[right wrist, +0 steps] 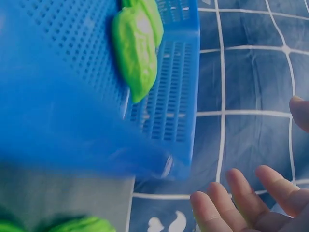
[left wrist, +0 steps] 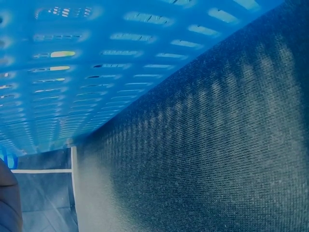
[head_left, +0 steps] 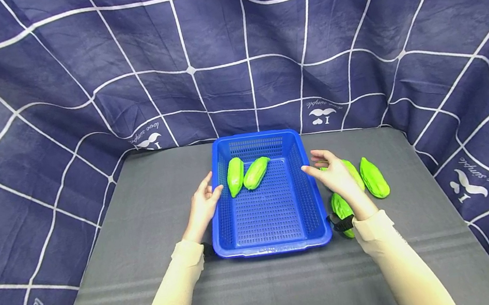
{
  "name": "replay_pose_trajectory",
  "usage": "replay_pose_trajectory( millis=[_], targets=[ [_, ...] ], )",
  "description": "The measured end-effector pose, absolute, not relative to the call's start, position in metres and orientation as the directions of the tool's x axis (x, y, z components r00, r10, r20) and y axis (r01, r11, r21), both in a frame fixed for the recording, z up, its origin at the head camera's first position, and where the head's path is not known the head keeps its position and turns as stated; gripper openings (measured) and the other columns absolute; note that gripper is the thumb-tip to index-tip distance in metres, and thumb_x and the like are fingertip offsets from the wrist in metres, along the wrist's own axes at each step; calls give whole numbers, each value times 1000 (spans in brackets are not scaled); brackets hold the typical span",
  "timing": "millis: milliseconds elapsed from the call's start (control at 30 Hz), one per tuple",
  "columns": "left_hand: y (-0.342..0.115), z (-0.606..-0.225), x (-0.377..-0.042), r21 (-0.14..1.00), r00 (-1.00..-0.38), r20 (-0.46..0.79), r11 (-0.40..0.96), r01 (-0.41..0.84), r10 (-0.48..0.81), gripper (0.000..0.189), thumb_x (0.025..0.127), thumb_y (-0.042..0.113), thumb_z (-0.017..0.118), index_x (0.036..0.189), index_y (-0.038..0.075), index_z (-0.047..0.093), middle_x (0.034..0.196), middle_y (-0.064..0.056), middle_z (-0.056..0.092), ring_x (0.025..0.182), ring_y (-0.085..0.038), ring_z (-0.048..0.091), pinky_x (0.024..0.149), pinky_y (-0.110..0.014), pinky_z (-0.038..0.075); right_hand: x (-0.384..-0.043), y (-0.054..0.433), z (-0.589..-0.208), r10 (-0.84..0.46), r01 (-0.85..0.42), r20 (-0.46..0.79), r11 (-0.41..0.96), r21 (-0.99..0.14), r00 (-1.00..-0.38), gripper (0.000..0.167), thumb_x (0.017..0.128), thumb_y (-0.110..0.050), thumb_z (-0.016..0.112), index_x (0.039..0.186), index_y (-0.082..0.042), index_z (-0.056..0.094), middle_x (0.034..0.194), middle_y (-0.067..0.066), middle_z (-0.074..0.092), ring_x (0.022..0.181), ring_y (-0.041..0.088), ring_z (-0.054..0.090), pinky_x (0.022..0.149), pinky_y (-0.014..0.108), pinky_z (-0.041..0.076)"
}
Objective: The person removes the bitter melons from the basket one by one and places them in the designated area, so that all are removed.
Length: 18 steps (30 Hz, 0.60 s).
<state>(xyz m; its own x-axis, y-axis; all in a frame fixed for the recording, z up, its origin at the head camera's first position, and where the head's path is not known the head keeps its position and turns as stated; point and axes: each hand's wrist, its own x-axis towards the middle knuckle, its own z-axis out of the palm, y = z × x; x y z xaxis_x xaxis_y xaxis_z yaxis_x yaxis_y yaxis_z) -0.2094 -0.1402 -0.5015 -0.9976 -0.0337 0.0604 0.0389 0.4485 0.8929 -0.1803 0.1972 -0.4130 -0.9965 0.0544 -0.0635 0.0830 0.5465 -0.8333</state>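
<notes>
A blue plastic basket (head_left: 273,248) with slotted walls stands between the two hands. Two bright green bitter gourds, one upright in the head view (head_left: 236,177) and one slanted (head_left: 257,172), lie side by side in its far left part. My left hand (head_left: 200,204) is at the basket's left wall, fingers loosely extended and thumb overlapping the rim. Just outside the right rim, my right hand (head_left: 334,172) has its fingers spread with nothing between them. The right wrist view shows that hand (right wrist: 256,208) apart from the basket's corner.
To the basket's right, more green gourds lie on the grey table (head_left: 152,196): one farthest right (head_left: 374,177), others partly hidden under the right hand and wrist, including a nearer gourd (head_left: 340,205). A dark blue checked curtain (head_left: 226,87) hangs behind and at both sides.
</notes>
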Motion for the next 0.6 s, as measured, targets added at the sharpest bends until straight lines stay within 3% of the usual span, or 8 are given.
replay_pose_trajectory(
  millis=[600],
  targets=[
    [-140,-501,-209,893,-998,59,448,36,-35,57,96,22,65,148,9,45,79,-3,51,59,-7,42,57,-21,37,-205,139,-412,37,89,-82,512,-854,-996,71,89,-34,70,146,-3,41,139,21,54,129,39,52,105,47,44]
  ],
)
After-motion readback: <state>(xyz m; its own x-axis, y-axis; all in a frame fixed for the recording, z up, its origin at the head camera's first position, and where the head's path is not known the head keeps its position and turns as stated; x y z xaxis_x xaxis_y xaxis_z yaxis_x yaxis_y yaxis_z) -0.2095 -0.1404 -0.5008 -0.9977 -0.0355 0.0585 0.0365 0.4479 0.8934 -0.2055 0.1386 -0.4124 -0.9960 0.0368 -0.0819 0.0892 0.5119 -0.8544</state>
